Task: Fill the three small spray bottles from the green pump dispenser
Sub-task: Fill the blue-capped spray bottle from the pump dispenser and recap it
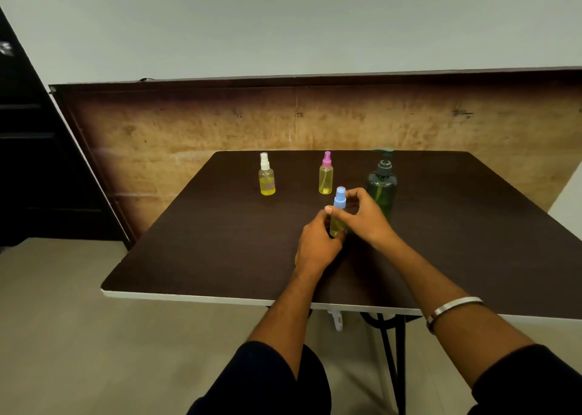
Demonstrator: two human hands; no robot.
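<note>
Left hand (pixel 318 241) grips translucent cylindrical blue-capped bottle (pixel 338 214); right hand (pixel 362 214) pinches cap.

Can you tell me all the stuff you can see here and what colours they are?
Spray bottle with white cap: one, yellow liquid, far left on table.
Spray bottle with pink cap: one, yellow liquid, far middle.
Spray bottle with blue cap: one, yellowish, held upright mid-table.
Pump dispenser: one, green, far right, behind right hand.
Table: one, dark brown, white edge.
Bangle: one, silver, right wrist.
Left hand: grips bottle body.
Right hand: fingers at blue cap.
</note>
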